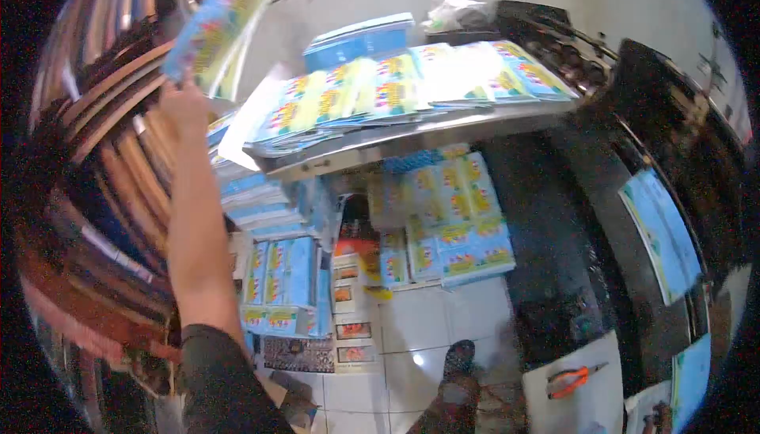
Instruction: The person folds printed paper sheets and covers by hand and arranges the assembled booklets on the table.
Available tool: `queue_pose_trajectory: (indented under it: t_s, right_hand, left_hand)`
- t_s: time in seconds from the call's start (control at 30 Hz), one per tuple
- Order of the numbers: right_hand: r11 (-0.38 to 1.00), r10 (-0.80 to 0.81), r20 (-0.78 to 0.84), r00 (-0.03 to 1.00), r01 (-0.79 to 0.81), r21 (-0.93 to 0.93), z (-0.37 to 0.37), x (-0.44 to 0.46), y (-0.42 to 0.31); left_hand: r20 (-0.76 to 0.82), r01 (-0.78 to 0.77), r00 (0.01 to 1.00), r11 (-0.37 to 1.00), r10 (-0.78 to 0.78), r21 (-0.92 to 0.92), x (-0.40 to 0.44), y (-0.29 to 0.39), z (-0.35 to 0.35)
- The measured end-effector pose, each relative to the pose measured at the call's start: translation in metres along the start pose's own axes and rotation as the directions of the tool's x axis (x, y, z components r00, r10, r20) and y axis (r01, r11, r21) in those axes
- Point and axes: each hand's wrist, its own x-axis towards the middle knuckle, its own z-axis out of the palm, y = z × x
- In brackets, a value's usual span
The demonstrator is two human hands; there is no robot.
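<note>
My left hand (186,106) is raised at the upper left, its fingers closed on the lower edge of printed sheets (214,34) in blue, yellow and green. The sheets are tilted and a little blurred, and I cannot tell how many there are. To the right of the hand, overlapping stacks of similar printed sheets (388,86) lie in a row on a metal-edged table (412,137). Glare whitens the middle of that row. My right hand does not show.
More printed stacks lie below, at the left (277,284) and under the table (451,220). Rolls (127,141) crowd the left side. Orange-handled pliers (570,381) rest on a pale board at lower right. Blue sheets (663,232) lie on a dark machine. A foot (459,359) shows on the tiles.
</note>
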Motion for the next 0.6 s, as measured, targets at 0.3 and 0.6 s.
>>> queue_pose_trajectory:
  t_s: [0.3,0.6]
  right_hand:
    - [0.99,-0.135,-0.023,0.991,0.136,0.045,-0.018,-0.021,-0.013]
    - [0.958,0.266,-0.187,0.946,-0.28,-0.053,-0.065,-0.099,0.058]
  left_hand:
    - [0.766,0.804,0.564,-0.004,-0.309,-0.594,-0.204,0.18,0.199]
    - [0.917,0.976,0.145,-0.101,-0.372,-0.195,-0.32,0.327,0.351]
